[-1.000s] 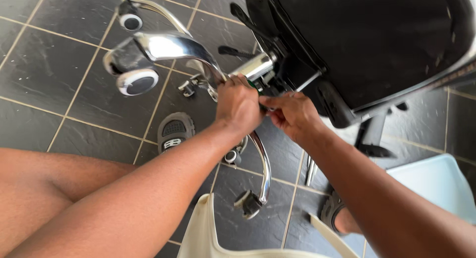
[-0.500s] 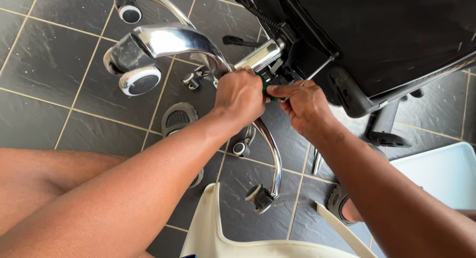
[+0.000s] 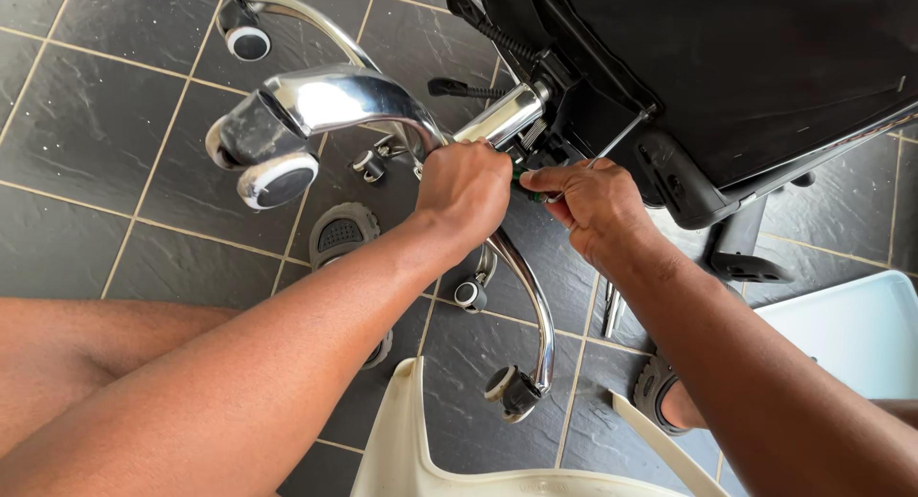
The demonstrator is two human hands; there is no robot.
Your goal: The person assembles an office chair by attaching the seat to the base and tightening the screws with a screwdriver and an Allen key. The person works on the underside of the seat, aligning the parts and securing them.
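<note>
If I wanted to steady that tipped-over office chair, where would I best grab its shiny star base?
Probably one chrome leg of the star base, near the hub, coming from above. The legs arch up off the floor, leaving room for fingers to wrap under. The castors at the tips look likely to swivel. The left hand already grips near the hub.
</note>
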